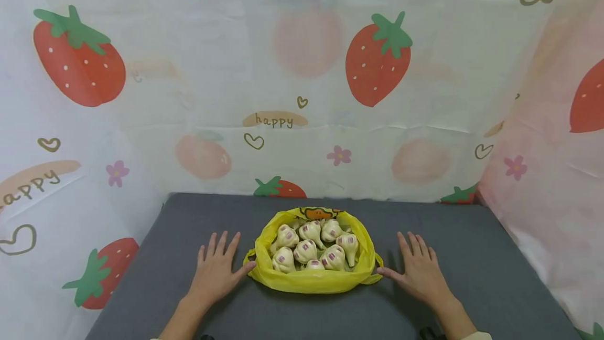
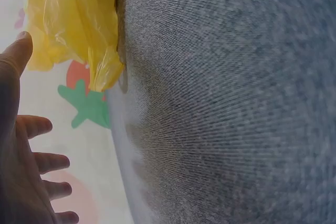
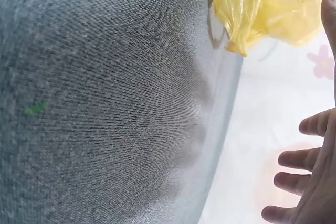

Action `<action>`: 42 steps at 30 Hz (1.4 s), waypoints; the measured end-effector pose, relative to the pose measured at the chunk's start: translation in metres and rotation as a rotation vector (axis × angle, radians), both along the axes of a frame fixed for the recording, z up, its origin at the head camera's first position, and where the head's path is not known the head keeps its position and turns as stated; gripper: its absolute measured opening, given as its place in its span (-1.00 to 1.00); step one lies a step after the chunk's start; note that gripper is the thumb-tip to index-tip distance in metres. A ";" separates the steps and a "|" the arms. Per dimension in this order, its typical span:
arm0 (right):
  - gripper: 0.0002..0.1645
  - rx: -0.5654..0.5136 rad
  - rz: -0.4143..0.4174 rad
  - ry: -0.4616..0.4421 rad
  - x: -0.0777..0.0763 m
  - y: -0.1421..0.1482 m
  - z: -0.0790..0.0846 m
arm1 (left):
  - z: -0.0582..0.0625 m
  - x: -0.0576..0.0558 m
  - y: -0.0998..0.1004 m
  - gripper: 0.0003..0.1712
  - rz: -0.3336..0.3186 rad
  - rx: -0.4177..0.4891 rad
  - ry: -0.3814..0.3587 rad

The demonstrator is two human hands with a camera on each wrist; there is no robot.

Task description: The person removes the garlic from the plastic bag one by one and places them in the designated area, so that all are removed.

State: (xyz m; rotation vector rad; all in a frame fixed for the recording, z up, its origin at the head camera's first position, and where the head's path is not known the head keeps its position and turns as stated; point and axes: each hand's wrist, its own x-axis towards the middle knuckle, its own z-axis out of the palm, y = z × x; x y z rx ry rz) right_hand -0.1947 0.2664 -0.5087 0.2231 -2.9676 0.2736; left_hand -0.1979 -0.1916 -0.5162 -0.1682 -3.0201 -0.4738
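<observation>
A yellow plastic bag (image 1: 316, 283), its mouth spread wide, sits on the grey tabletop with several garlic bulbs (image 1: 305, 252) inside. The bulbs are whitish with purple patches. To the bag's left is my left hand (image 1: 218, 276), fingers straight and spread, its thumb pointing at the bag's side. My right hand (image 1: 421, 277) mirrors it on the right, thumb near the bag's knotted corner. Both hands hold nothing. In the left wrist view the bag (image 2: 79, 19) hangs past the thumb; the right wrist view shows its other corner (image 3: 247, 9). Whether the thumbs touch the bag, I cannot tell.
The grey cloth-covered table (image 1: 476, 256) stretches to both sides of the bag. Behind it and at both sides hangs a white curtain (image 1: 330, 161) printed with strawberries, flowers and the word happy. Dark bands show at the wrists.
</observation>
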 end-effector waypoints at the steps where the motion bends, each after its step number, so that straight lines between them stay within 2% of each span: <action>1: 0.25 -0.001 -0.001 -0.001 0.000 0.000 0.000 | 0.000 0.000 0.000 0.06 -0.001 -0.001 -0.001; 10: 0.26 -0.035 0.007 -0.026 -0.003 0.000 0.005 | 0.002 -0.004 0.001 0.10 0.006 0.018 -0.019; 17: 0.25 -0.094 0.018 -0.061 -0.005 -0.003 0.009 | 0.003 -0.008 0.006 0.11 0.006 0.134 -0.083; 23: 0.24 -0.153 0.021 -0.103 -0.005 -0.008 0.013 | 0.006 -0.012 0.009 0.11 0.011 0.189 -0.134; 31: 0.22 -0.265 0.039 -0.157 -0.009 -0.009 0.012 | 0.003 -0.017 0.011 0.11 -0.019 0.293 -0.124; 35: 0.24 -0.316 0.053 -0.154 -0.010 -0.009 0.012 | 0.003 -0.018 0.013 0.09 -0.018 0.359 -0.110; 42: 0.21 -0.371 0.057 -0.160 -0.010 -0.014 0.019 | 0.006 -0.019 0.019 -0.01 -0.033 0.409 -0.074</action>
